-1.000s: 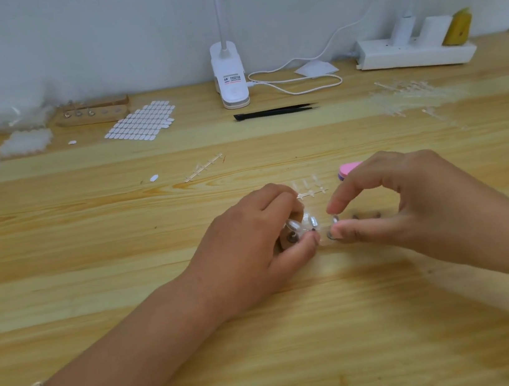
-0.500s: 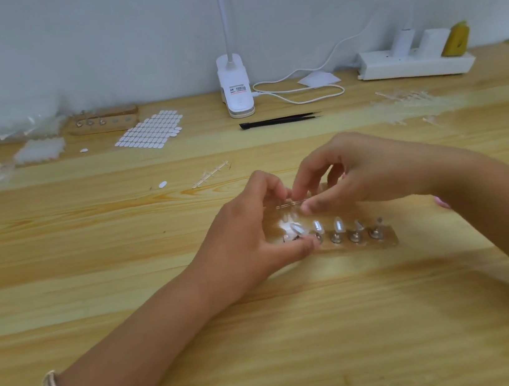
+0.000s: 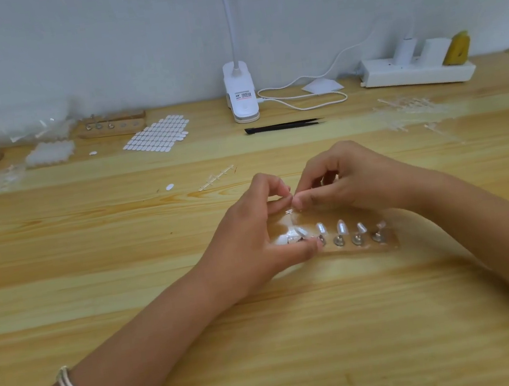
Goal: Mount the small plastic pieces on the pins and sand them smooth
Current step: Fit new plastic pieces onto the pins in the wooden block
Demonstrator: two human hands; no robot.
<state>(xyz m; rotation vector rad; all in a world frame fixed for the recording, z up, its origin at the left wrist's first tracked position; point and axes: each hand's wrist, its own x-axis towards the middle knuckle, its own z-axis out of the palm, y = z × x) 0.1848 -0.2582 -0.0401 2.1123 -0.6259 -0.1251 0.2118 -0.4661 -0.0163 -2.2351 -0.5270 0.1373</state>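
At mid-tabletop (image 3: 267,338), head view: pin block (image 3: 362,244) lay flat with clear plastic pieces (image 3: 341,226) standing on its pins in a row. Left hand (image 3: 253,242) curled over the block's left end, thumb clamped on its near edge. Right hand (image 3: 353,182), just beyond the block, pinched a small clear strip (image 3: 289,211) between thumb and forefinger; left forefinger tip touched them there. Black tweezers (image 3: 283,126) and lamp base (image 3: 241,96) sat far back.
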